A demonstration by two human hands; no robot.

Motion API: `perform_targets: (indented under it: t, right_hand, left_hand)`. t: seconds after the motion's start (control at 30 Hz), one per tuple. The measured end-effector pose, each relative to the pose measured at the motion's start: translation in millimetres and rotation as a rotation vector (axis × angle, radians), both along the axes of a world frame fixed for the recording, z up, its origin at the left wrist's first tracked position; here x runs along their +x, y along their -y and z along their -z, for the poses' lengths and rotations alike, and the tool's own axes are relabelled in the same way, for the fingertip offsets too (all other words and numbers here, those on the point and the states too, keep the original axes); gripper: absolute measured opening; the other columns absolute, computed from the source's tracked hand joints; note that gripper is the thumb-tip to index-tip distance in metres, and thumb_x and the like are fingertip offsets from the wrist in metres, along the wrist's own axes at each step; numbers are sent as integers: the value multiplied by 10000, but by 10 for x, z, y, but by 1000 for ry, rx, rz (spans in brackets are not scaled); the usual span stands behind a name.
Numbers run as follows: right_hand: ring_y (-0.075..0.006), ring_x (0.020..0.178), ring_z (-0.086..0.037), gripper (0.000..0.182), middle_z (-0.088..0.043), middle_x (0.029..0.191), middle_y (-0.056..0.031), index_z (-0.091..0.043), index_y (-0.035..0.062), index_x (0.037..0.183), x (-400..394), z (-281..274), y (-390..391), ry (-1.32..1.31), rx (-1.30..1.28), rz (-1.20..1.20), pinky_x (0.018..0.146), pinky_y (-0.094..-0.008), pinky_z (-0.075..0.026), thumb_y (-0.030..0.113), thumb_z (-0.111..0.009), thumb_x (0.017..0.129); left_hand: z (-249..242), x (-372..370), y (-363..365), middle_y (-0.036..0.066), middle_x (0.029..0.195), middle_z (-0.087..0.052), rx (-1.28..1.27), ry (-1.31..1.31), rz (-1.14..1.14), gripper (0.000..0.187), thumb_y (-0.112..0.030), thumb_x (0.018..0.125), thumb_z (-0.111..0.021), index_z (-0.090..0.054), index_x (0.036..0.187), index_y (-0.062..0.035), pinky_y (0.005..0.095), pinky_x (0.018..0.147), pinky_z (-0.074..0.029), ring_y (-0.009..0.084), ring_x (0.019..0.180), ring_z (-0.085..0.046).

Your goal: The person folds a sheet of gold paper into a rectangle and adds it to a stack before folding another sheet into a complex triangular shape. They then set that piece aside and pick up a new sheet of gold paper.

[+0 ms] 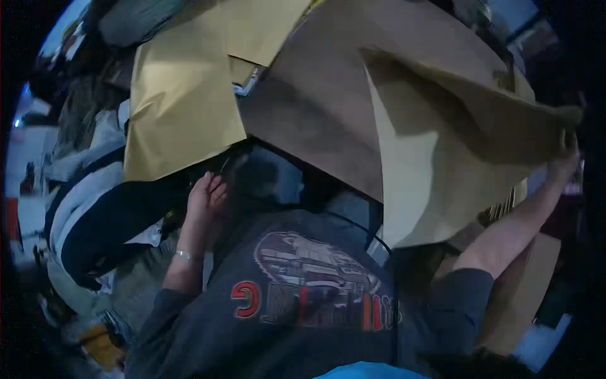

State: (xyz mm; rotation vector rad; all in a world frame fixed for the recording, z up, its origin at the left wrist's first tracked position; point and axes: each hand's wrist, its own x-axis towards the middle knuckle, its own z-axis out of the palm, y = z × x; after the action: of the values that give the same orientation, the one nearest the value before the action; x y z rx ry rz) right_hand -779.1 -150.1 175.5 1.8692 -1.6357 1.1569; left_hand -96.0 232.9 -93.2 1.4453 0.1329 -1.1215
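At the far right my right hand point(568, 142) is closed on the edge of a large brown paper sheet point(435, 164). The sheet is raised and bent, with a curled upper edge and a shadow across it. Below the yellowish sheet, my left hand point(209, 194) is held with its fingers curled. A thin dark shape shows just past its fingertips, too dim to name. Closest to this hand is the lower edge of a yellowish-brown sheet point(183, 107), which hangs over the work surface's front edge.
A broad brown board-like surface point(315, 95) lies ahead. On the left sits a dark bundle with white stripes point(82, 202), among cluttered items. Flat cardboard point(524, 297) leans at the lower right. An orange item point(101, 346) lies at the lower left.
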Motion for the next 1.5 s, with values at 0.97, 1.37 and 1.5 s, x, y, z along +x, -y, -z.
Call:
perform_targets:
  t: [0.97,1.37,1.5]
  right_hand:
    - [-379,1204,-468,496,-543,1243,-161,-615,40,1138,1529,2086,-2897,-214,328,-109,997,-462,-415,-125,-529,679]
    - [-406,1243,-421,462,-480,1326,-193,-610,126,1195,1937,2380,-2919,-229,568,-209,1010,-519,-369,-40,-536,771]
    - [-383,1273,-411,442,-479,1348,-197,-604,96,1231,1965,2344,-2931,-266,601,-149,1049,-444,-369,-50,-545,818]
  left_hand:
    - [171,-3060,1327,62,1048,-653,-101,-373,1298,281,-193,955,-567,-580,1180,-26,341,760,-536,170,909,-631]
    - [-292,-2306,1061,68,1048,-648,-278,-332,1033,305,-243,1017,-456,-569,1166,-2,281,797,-528,156,890,-647]
    - [-271,-2262,1072,95,1162,-610,-276,-367,980,481,-411,1026,-366,-523,1250,-16,334,887,-504,197,1036,-609]
